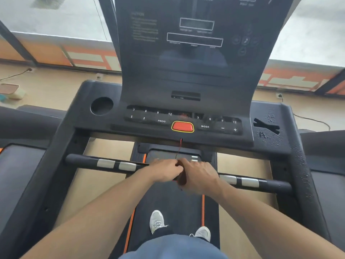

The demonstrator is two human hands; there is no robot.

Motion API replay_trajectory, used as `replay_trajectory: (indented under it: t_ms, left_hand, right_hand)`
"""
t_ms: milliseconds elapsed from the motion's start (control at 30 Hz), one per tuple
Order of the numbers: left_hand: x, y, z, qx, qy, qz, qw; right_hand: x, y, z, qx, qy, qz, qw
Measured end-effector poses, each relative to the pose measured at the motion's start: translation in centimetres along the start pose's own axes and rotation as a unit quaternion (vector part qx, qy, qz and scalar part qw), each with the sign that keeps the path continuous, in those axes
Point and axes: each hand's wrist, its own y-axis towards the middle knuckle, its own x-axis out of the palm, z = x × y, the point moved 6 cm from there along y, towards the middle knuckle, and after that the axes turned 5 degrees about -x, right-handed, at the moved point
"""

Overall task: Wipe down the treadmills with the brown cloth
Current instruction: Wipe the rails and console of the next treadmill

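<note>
Beneath both hands runs the treadmill (179, 206) belt, black with orange edge strips, tan floor (240, 165) showing either side and two white sneakers (156, 220) planted on it. Left hand (164, 171) and right hand (199, 176) meet at the middle of the crossbar handle (115, 164), fingers curled over it. Right hand grips the brown cloth (182, 179), only a sliver peeking out between the two hands. Beyond the hands sits the console (186, 116) with its red stop button (182, 126). Up and left of the left hand, a round cup holder (101, 106), dark inside, contents impossible to make out. Far right, water droplets (270, 135) bead the console's corner. Windows (52, 19) ahead, orange trim below.
</note>
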Motion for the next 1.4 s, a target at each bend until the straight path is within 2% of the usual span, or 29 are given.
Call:
replay_trajectory:
  t_ms: [200,300,333,433,533,633,733,900,1000,1167,1267,1400]
  left_hand:
    - [0.1,0.6,0.3,0.013,-0.012,-0.068,0.998]
    - [0.1,0.7,0.9,0.035,-0.06,-0.101,0.992]
    - [0.1,0.8,1.1,0.039,-0.044,-0.1,0.993]
    - [0.4,1.0,1.3,0.037,0.06,-0.05,0.996]
    - [0.5,0.9,1.4,0.001,0.054,0.029,0.998]
    - [0.2,0.6,1.3,-0.012,-0.006,0.084,0.996]
    - [0.1,0.3,1.2,-0.01,-0.04,0.113,0.993]
    - [-0.2,0.3,0.7,-0.026,-0.104,0.147,0.983]
    - [-0.3,0.5,0.4,-0.045,-0.14,0.137,0.98]
    - [0.2,1.3,0.7,-0.099,-0.042,0.123,0.987]
    - [0.5,1.7,0.9,-0.141,0.001,0.133,0.981]
    - [0.7,1.8,0.9,-0.15,0.005,0.143,0.978]
  right_hand:
    - [-0.3,-1.4,1.5,0.009,-0.013,0.021,1.0]
    - [-0.1,-3.2,4.1,0.037,-0.023,0.002,0.999]
    - [-0.2,-3.9,5.1,0.045,-0.023,-0.011,0.999]
    - [-0.8,-6.8,8.9,0.074,-0.034,-0.045,0.996]
    - [-1.4,-10.0,13.0,0.12,-0.041,-0.065,0.99]
    - [-1.2,-11.2,14.6,0.14,-0.047,-0.072,0.986]
    - [-1.3,-10.0,12.8,0.107,-0.056,-0.057,0.991]
    - [-0.5,-3.7,2.7,0.007,-0.005,0.048,0.999]
    - [0.3,-1.9,1.1,0.006,-0.006,0.049,0.999]
    - [0.2,-5.3,6.0,0.022,-0.046,0.025,0.998]
    - [-0.4,-10.0,12.2,0.085,-0.067,-0.012,0.994]
    - [-1.1,-16.0,19.4,0.166,-0.087,-0.002,0.982]
